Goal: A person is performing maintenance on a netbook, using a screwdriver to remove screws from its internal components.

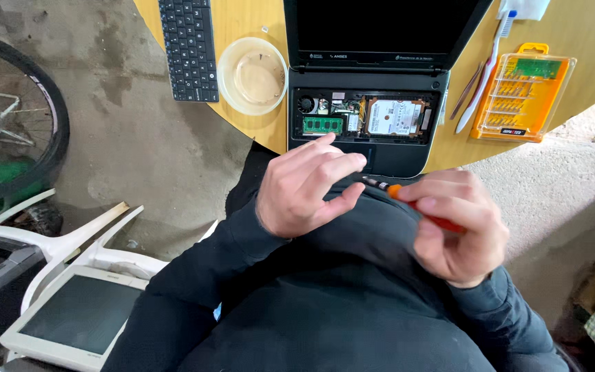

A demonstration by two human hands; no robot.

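Note:
My right hand [459, 227] grips a small orange-handled screwdriver [408, 201], its metal tip pointing left. The fingers of my left hand [304, 186] are pinched together at that tip; I cannot tell if they hold something small. Both hands hover over my lap, just in front of an opened black laptop [366, 114] on the round wooden table [242, 21]. The laptop's keyboard is off, baring a green memory stick [323, 125], a hard drive [395, 117] and a small fan [306, 104].
A detached black keyboard [189, 48] and a clear plastic bowl [252, 76] lie left of the laptop. To its right are an orange bit case [523, 93], a toothbrush [483, 83] and tweezers [465, 91]. A bicycle wheel [15, 117], white chair [70, 241] and old monitor [77, 317] stand on the floor at left.

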